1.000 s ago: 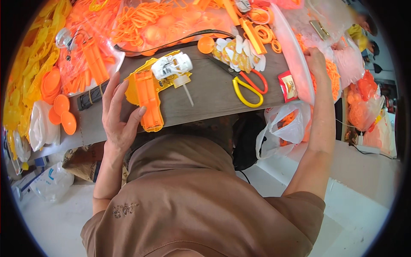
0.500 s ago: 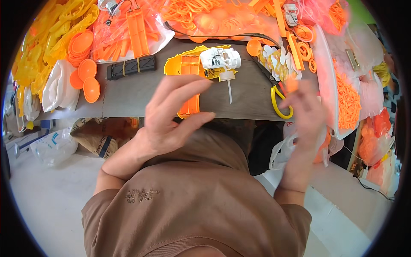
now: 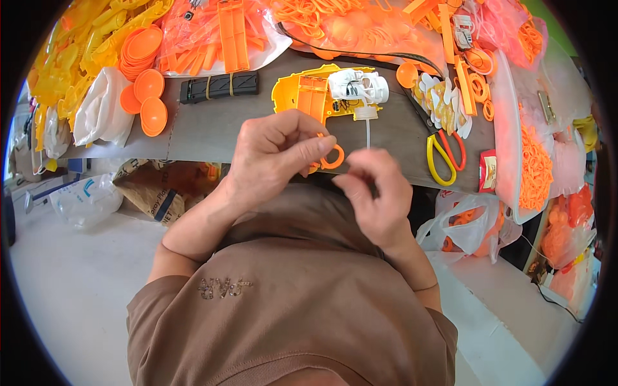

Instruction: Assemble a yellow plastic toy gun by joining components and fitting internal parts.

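My left hand (image 3: 273,151) is closed, pinching an orange plastic ring (image 3: 333,157) between thumb and fingertips above the table's front edge. Just right of the ring, my right hand (image 3: 380,196) has its fingers curled and slightly blurred. A gap shows between its thumb and fingers, and I see nothing held there. Behind the hands lies a yellow plastic shell (image 3: 286,93), with an orange tray-like piece (image 3: 311,96) in it, partly hidden by my left hand. On its right side rests a white mechanism (image 3: 357,87) with wires and a thin tube (image 3: 368,134) hanging forward.
Scissors (image 3: 441,157) with yellow and red handles lie right, near a small red packet (image 3: 488,170). Orange discs (image 3: 153,116) and a black bar (image 3: 219,87) sit left. Bags of orange parts (image 3: 360,35) line the back; a tub of small orange pieces (image 3: 534,167) stands right.
My right hand has come in from the scissors toward my left hand. The left fingers, spread before, now pinch the orange ring. The whole view has shifted, showing the red packet.
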`<state>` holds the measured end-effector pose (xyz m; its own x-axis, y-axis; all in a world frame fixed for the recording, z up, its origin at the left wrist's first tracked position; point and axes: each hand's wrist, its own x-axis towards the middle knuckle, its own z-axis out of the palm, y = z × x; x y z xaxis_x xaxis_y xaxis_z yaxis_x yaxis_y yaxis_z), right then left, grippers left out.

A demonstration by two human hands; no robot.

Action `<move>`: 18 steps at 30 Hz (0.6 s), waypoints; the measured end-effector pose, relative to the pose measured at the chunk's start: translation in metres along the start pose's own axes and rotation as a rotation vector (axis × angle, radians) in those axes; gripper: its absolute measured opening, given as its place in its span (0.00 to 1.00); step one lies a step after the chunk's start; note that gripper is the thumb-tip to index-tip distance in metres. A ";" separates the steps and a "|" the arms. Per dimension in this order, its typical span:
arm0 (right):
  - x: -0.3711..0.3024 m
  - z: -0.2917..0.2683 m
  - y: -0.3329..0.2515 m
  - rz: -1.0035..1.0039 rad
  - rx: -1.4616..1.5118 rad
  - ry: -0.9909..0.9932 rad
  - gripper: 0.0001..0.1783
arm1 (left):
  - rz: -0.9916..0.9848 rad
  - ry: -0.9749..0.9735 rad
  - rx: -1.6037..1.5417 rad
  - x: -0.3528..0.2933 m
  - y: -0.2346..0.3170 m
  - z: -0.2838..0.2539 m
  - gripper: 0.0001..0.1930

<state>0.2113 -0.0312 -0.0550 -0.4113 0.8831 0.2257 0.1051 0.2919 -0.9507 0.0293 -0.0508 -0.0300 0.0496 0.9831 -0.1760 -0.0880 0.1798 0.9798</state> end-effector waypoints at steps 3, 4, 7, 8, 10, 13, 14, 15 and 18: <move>-0.002 0.011 0.007 -0.455 -0.436 0.017 0.16 | -0.035 0.044 -0.044 0.000 -0.002 -0.005 0.09; 0.000 0.011 0.009 -0.471 -0.472 0.015 0.18 | -0.030 0.025 -0.034 0.001 -0.003 -0.003 0.09; 0.003 0.009 0.011 -0.459 -0.547 -0.021 0.19 | 0.014 0.020 0.069 0.004 -0.007 -0.003 0.09; 0.004 0.008 0.012 -0.434 -0.589 -0.057 0.18 | 0.057 0.034 0.159 0.005 -0.009 -0.004 0.09; 0.012 0.004 0.011 -0.391 -0.599 -0.076 0.17 | 0.345 0.124 0.481 0.009 -0.013 -0.012 0.10; 0.023 -0.001 0.018 -0.310 -0.609 -0.087 0.15 | 0.705 0.198 0.908 0.022 -0.018 -0.030 0.15; 0.026 -0.001 0.022 -0.288 -0.630 -0.123 0.15 | 0.778 0.182 1.015 0.025 -0.020 -0.035 0.19; 0.027 -0.001 0.023 -0.266 -0.651 -0.158 0.15 | 0.776 0.184 1.014 0.027 -0.022 -0.037 0.19; 0.033 0.001 0.019 -0.249 -0.708 -0.200 0.12 | 0.732 -0.002 1.086 0.029 -0.032 -0.043 0.25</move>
<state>0.1991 0.0035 -0.0656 -0.6469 0.6973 0.3086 0.5137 0.6976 -0.4994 -0.0092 -0.0267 -0.0709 0.3340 0.8409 0.4259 0.7472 -0.5116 0.4242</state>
